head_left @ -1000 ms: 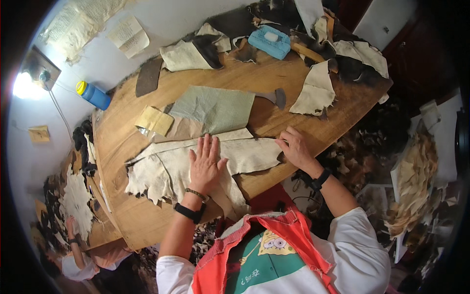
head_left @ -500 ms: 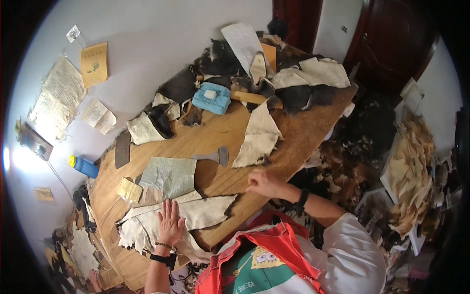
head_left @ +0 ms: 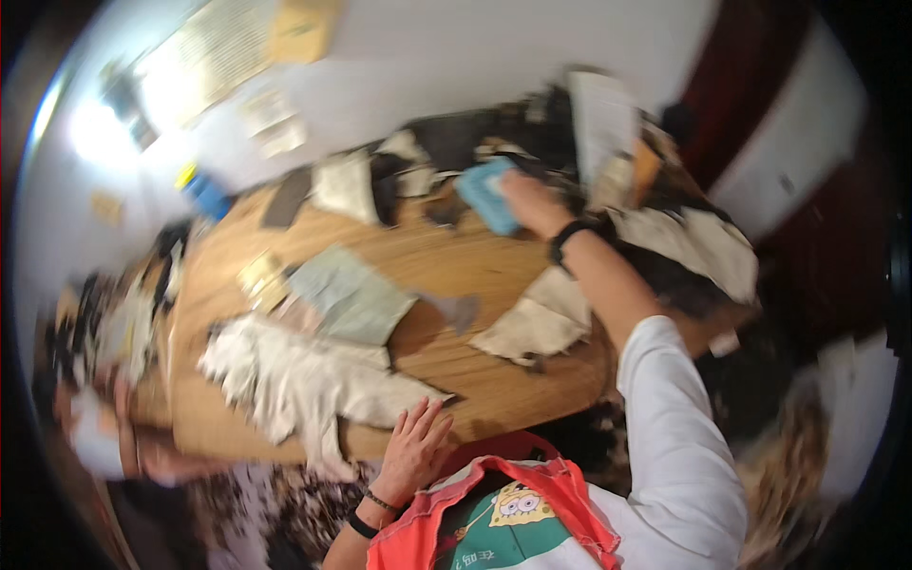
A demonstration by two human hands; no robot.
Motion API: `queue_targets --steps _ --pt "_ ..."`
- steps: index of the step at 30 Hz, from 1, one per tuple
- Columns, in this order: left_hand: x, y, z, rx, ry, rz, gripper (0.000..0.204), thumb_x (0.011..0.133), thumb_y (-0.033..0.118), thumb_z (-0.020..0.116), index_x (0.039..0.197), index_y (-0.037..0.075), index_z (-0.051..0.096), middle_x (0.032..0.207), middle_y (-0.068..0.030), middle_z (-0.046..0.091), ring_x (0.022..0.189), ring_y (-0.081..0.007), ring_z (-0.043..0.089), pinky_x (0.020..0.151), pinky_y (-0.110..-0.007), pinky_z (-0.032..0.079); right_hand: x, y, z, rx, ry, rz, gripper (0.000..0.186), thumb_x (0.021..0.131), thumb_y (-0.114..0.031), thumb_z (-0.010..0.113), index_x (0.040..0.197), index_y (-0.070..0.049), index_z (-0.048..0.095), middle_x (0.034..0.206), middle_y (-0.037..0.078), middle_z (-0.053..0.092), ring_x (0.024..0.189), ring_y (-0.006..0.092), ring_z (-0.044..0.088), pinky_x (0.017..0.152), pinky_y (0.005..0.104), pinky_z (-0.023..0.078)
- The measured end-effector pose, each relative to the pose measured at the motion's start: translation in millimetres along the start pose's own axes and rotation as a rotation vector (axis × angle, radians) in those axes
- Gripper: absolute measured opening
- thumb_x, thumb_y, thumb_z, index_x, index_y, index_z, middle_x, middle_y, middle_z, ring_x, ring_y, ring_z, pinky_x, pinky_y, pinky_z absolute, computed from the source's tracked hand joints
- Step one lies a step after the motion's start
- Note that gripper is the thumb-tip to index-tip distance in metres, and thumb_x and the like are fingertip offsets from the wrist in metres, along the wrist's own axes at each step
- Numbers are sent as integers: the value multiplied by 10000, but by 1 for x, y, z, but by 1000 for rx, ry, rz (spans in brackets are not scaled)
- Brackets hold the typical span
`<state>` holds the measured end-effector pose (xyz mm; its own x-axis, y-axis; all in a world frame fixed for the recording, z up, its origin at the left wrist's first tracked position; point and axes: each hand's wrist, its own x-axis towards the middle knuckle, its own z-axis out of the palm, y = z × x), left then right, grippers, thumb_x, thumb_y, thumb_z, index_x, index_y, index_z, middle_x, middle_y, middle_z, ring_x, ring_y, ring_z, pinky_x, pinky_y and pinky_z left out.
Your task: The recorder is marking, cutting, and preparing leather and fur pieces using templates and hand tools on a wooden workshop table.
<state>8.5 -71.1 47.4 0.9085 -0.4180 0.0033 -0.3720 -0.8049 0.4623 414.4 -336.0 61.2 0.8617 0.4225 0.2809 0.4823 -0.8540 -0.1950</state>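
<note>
My right hand [head_left: 534,203] reaches across the table onto a light-blue, fuzzy block [head_left: 484,197] that looks like a sponge or folded towel. Its fingers are drawn together at the white lump [head_left: 497,180] on top; blur hides the exact grip. Near the table's front edge is my left hand [head_left: 414,445], fingers stretched out and holding nothing, beside the pointed tip of a pale hide piece [head_left: 313,370]. A greenish-grey sheet [head_left: 351,290] lies behind that hide, with a grey flared tool [head_left: 451,309] to its right. Another pale hide piece [head_left: 537,323] lies below my right forearm.
Dark and pale hide scraps [head_left: 347,185] line the table's back edge by the wall. A yellow pad [head_left: 261,280] and a blue bottle with yellow cap [head_left: 202,193] are at the left. Another person's arm [head_left: 176,461] shows at lower left. More hides [head_left: 788,456] are at lower right.
My right hand has gone from the table's front right out to the blue block. My left hand has come off the pale hide, moving right toward the front edge. The whole view has swung.
</note>
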Motion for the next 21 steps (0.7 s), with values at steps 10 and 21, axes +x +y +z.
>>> queue_targets --steps 10,21 --pt "-152 0 6 -288 721 -703 213 869 53 662 1073 -6 680 1154 -173 671 1119 -337 616 977 -398 487 55 73 14 -556 -92 -368 174 857 -67 565 864 10 722 879 216 688 879 381 692 744 465 552" --pt "-175 -66 -54 -230 831 -696 223 867 9 639 1087 6 669 1096 -165 676 1038 -342 637 911 -382 504 66 23 -44 -300 -227 -71 123 859 -68 583 908 -8 679 944 237 663 906 440 642 790 510 516"
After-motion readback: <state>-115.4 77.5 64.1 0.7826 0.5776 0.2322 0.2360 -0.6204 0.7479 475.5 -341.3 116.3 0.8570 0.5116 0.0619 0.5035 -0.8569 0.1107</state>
